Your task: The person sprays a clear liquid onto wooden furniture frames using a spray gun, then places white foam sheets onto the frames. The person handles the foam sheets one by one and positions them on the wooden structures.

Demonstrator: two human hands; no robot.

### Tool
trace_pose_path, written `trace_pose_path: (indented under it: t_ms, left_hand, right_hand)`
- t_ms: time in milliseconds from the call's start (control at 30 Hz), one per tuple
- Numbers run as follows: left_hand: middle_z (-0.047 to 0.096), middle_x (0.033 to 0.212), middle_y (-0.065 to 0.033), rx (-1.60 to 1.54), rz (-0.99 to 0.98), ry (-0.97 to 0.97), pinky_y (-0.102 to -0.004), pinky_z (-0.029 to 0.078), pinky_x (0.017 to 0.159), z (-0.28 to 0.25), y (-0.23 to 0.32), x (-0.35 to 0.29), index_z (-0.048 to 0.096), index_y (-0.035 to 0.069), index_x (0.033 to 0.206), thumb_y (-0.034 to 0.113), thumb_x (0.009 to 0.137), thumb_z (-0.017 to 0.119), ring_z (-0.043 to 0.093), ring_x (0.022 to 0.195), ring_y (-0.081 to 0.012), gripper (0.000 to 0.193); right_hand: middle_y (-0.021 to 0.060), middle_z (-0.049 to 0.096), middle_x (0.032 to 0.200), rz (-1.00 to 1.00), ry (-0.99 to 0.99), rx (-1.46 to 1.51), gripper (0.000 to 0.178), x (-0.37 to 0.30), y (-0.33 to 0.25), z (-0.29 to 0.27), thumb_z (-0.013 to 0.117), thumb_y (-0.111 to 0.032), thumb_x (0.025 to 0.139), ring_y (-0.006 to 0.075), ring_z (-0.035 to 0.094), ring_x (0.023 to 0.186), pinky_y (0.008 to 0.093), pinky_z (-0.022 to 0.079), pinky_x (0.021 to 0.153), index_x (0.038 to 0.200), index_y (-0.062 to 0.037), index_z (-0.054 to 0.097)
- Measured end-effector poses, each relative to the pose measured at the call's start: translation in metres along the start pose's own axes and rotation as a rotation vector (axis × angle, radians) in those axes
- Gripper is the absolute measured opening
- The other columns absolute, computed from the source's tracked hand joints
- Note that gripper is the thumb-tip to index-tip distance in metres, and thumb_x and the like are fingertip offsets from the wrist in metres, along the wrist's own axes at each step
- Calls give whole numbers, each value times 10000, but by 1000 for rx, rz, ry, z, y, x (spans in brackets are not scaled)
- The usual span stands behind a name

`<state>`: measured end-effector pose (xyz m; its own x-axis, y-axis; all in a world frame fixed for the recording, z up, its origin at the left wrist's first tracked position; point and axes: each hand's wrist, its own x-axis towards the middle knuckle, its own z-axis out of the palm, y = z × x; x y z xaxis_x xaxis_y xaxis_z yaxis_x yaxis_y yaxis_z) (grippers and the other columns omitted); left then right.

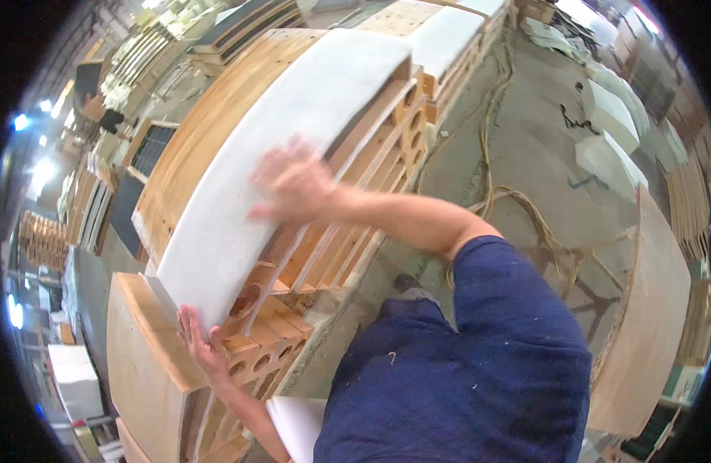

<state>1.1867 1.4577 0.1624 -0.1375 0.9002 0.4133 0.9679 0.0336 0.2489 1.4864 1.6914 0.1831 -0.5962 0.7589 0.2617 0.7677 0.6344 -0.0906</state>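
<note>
A long white foam sheet [240,170] lies over the top of a wooden furniture frame [371,166] with slatted sides and round holes. My right hand [295,184] is over the middle of the sheet, blurred by motion, its fingers spread and holding nothing. Whether its palm touches the foam I cannot tell. At the sheet's near end, my left hand [205,345] rests flat against the foam's edge, fingers stretched out, beside the frame's raised wooden end panel [151,339]. A folded white piece [297,424] shows beside my left forearm.
Further frames with white foam [448,35] continue the row at the far end. Ropes or hoses [490,154] run along the floor on the right. A curved plywood panel [645,324] stands at right. Another person's arm [112,119] shows at far left.
</note>
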Motion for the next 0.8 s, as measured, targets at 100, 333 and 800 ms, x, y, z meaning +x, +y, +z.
trace_pose_path:
  t_ms: [100, 333, 800]
  left_hand:
    - [399, 1462, -166, -51, -101, -73, -429, 238, 1132, -12, 7, 8, 448, 18, 1381, 558, 948, 429, 329, 1380, -320, 692]
    - [331, 1491, -201, -118, -461, -47, -387, 228, 1141, -11, 25, 63, 368, -42, 1405, 375, 1010, 395, 298, 1390, -326, 575]
    - [300, 1493, -241, -5, -694, -101, -380, 231, 1142, 15, 29, 76, 312, -74, 1420, 439, 965, 472, 290, 1390, -339, 704]
  right_hand:
    - [190, 386, 1460, 244, 188, 5, 665, 6, 133, -14, 294, -582, 961, 319, 286, 1401, 592, 112, 1132, 1368, -85, 467]
    - [116, 140, 1572, 376, -47, -45, 799, 46, 307, -46, 171, -678, 925, 255, 83, 1460, 491, 22, 1183, 1511, -135, 185]
    - [228, 123, 1556, 118, -329, 101, 958, 136, 189, -36, 302, -781, 827, 435, 69, 1435, 671, 60, 1089, 1507, -111, 219]
